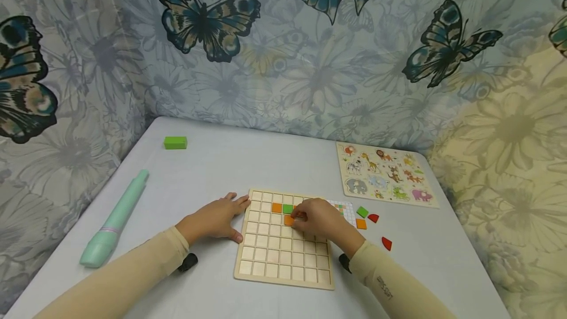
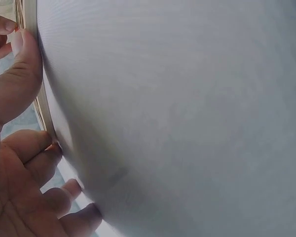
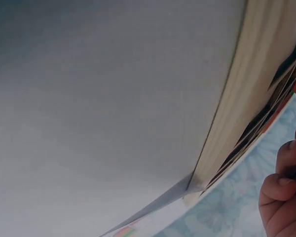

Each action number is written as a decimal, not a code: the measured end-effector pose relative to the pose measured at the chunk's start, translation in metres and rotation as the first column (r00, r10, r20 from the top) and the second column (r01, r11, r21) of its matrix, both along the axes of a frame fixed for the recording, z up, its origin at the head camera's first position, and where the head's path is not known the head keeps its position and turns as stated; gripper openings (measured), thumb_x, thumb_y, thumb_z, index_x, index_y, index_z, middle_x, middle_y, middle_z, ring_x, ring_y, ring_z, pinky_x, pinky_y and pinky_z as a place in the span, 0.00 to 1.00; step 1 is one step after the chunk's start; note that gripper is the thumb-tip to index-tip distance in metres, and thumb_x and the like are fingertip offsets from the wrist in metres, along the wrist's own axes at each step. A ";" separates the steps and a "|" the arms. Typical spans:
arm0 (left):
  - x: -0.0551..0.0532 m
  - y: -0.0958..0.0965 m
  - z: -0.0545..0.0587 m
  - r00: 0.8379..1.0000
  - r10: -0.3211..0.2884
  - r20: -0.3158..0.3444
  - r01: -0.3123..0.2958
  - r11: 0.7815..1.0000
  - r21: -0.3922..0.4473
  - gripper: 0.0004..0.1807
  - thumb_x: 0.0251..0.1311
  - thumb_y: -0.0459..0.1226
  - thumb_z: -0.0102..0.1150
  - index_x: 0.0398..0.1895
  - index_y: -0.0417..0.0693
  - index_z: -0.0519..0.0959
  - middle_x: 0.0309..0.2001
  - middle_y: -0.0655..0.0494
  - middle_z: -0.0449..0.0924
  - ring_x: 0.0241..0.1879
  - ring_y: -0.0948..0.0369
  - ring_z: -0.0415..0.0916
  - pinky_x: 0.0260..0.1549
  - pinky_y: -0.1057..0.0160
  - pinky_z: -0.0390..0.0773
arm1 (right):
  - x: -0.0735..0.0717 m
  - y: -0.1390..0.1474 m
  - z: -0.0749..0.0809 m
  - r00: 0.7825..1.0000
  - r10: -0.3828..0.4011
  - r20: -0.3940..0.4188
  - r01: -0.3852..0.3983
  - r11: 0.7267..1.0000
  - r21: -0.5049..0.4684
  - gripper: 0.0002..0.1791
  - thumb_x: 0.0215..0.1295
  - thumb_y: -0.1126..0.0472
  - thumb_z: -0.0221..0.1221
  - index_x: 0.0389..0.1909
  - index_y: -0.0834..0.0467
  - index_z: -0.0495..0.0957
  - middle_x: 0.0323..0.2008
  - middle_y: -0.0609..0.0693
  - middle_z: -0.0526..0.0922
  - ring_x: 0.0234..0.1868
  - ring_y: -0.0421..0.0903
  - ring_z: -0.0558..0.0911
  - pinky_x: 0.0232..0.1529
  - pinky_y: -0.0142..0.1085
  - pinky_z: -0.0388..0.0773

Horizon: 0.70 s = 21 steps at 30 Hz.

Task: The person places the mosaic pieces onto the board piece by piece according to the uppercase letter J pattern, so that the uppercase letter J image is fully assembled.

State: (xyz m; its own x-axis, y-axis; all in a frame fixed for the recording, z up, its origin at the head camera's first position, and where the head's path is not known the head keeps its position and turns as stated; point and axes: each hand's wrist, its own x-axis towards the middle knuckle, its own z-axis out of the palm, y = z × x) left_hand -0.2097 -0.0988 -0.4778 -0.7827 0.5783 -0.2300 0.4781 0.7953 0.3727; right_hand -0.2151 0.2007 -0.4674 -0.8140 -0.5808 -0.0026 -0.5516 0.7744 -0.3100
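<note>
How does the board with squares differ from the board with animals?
The grid board is divided into small squares, while the animal board carries animal pictures. The grid board lies nearer the person; the animal board lies farther away, to the right. The left hand touches the grid board's edge, but no hand touches the animal board. Both lie flat on the table.

Both sleeves [image 1: 128, 272] are long and beige, the right bearing dark lettering [image 1: 384, 288], with a black piece [image 1: 189, 262] beneath each cuff [image 1: 178, 243].
</note>
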 end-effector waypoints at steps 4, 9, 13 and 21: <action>0.000 0.000 0.000 1.000 0.003 0.007 -0.003 1.000 0.007 0.55 0.46 0.56 0.73 0.75 0.44 0.59 0.75 0.52 0.55 0.73 0.43 0.46 0.66 0.42 0.56 | -0.001 -0.006 0.001 0.999 -0.029 0.033 0.028 1.000 0.010 0.07 0.58 0.52 0.70 0.36 0.48 0.87 0.31 0.35 0.82 0.31 0.34 0.76 0.34 0.32 0.75; 0.000 0.001 -0.001 1.000 -0.002 0.002 0.002 1.000 0.004 0.55 0.46 0.56 0.73 0.75 0.44 0.59 0.75 0.53 0.54 0.73 0.43 0.46 0.66 0.43 0.56 | -0.001 -0.003 0.003 0.998 -0.043 0.053 0.043 0.999 0.003 0.08 0.57 0.51 0.70 0.37 0.48 0.87 0.30 0.35 0.81 0.31 0.35 0.75 0.34 0.33 0.75; -0.001 0.002 -0.003 1.000 0.000 -0.002 0.000 1.000 0.008 0.56 0.44 0.57 0.73 0.75 0.45 0.59 0.75 0.54 0.54 0.73 0.43 0.46 0.66 0.43 0.56 | -0.001 0.021 0.013 0.992 -0.110 0.062 0.112 0.993 -0.025 0.11 0.59 0.50 0.69 0.41 0.49 0.86 0.23 0.38 0.76 0.23 0.37 0.71 0.25 0.34 0.70; -0.002 -0.002 -0.003 1.000 -0.012 -0.012 0.012 1.000 0.022 0.56 0.44 0.56 0.73 0.75 0.43 0.60 0.74 0.50 0.56 0.73 0.41 0.46 0.65 0.41 0.57 | -0.006 0.119 0.026 0.909 -0.414 0.055 0.409 0.909 0.081 0.14 0.64 0.53 0.65 0.45 0.57 0.85 0.22 0.46 0.74 0.19 0.44 0.70 0.20 0.38 0.67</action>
